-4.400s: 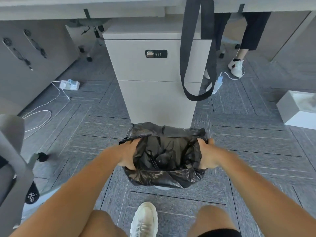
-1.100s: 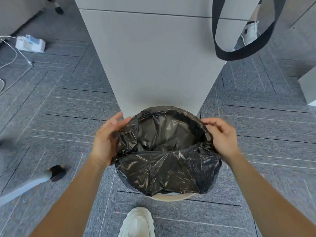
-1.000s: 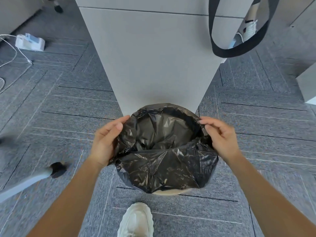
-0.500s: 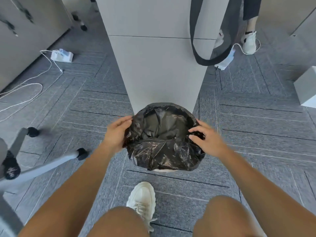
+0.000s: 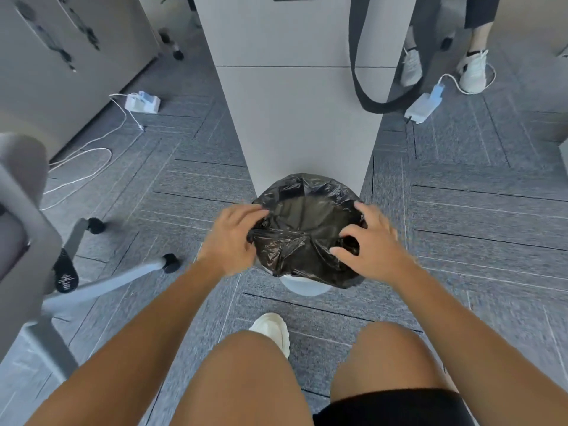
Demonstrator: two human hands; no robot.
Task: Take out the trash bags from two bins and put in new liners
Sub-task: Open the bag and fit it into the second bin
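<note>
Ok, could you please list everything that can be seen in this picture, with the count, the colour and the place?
trash bag: one, black, lining the bin
bin: one, pale, on the carpet in front of the cabinet, mostly covered by the bag
pedestal cabinet: one, light grey, centre top
strap: one, black, hanging in a loop before the cabinet
power strips: two, white, upper left and upper right
cable: one, white, on the carpet, left
office chair: one, grey, left edge
another person's shoes: two, white, top right
carpet: grey tiles, whole floor
own shoe: one, white, below the bin
shorts: black, bottom right
left hand: on the bag's left rim
right hand: on the bag's right rim, fingers bent
</note>
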